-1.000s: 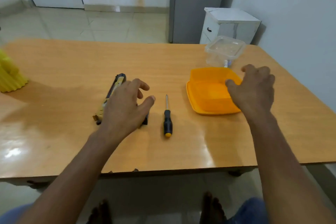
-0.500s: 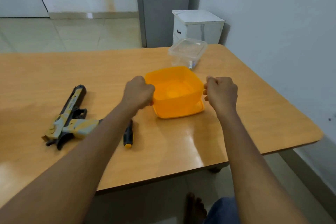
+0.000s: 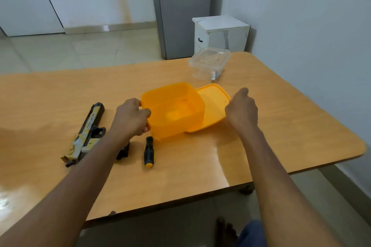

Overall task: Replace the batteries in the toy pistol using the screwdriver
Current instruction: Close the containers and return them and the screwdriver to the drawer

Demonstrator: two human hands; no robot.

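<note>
The pistol (image 3: 86, 134), yellow-grey and black, lies on the table (image 3: 281, 126) at 9 o'clock of the screwdriver (image 3: 149, 151). The left hand (image 3: 130, 119) grips the orange box (image 3: 173, 109); the right hand (image 3: 242, 110) pinches its lid (image 3: 213, 102). A clear tub (image 3: 209, 63) sits at 1 o'clock.

Glossy wood-look table (image 3: 281, 118); translucent orange plastic box (image 3: 172, 110) and lid (image 3: 212, 106); clear plastic tub (image 3: 208, 62).
</note>
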